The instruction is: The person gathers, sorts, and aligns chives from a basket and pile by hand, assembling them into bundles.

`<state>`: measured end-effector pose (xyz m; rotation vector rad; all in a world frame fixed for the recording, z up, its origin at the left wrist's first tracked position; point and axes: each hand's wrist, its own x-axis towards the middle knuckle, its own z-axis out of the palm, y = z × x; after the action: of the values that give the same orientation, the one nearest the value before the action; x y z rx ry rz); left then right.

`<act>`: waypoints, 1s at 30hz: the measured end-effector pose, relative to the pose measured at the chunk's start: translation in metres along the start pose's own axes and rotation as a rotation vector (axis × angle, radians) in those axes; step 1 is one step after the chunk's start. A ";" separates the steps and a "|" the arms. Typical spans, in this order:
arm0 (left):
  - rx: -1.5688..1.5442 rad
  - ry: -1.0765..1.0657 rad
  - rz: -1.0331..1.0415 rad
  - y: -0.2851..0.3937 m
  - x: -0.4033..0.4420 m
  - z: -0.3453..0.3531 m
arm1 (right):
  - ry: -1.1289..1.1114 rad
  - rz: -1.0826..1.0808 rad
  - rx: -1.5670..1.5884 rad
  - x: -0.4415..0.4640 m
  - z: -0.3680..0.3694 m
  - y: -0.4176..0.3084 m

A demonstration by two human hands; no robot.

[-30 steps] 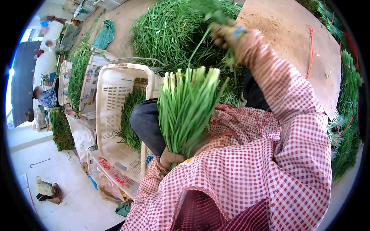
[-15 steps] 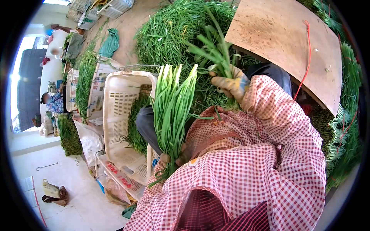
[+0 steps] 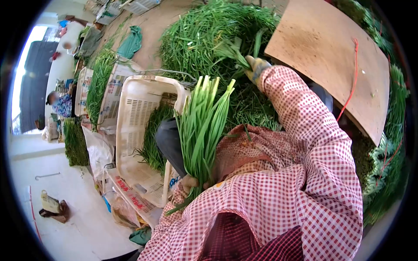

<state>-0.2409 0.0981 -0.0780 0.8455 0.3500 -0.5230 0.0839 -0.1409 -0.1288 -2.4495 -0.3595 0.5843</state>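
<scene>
My left hand (image 3: 190,182), low in front of my body, is closed around the lower leafy part of a bundle of Chinese chives (image 3: 202,130). The pale cut ends of that bundle point up and away from me. At the edge of a big heap of loose chives (image 3: 196,39), my right hand (image 3: 258,71), in a stained glove, is closed on a smaller bunch of chives (image 3: 235,54). Its leaves reach left over the heap. Some of the left fingers are hidden behind the leaves.
A white plastic basket (image 3: 126,115) with chives inside stands left of my knee. A brown board (image 3: 322,52) with a red string (image 3: 355,65) lies at right, beside stacked chives (image 3: 394,100). Farther left are another filled crate (image 3: 111,85) and a person (image 3: 63,104).
My right hand has moved forward, away from my body, and lowered its bunch toward the heap. The left hand still holds its bundle, nearly in place. The view has shifted slightly.
</scene>
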 end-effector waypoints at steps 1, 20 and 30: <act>-0.002 0.006 0.026 0.000 -0.004 -0.001 | -0.100 0.027 -0.170 0.000 0.003 0.003; 1.953 0.360 0.391 0.017 0.041 0.070 | -0.778 -0.177 2.370 -0.061 0.035 -0.028; 0.824 -0.020 0.180 0.094 0.063 0.028 | -0.826 -0.248 2.213 -0.062 0.025 -0.027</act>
<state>-0.1331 0.1096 -0.0339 1.6490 0.0203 -0.5057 0.0151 -0.1309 -0.1113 -0.0122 -0.0933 0.9726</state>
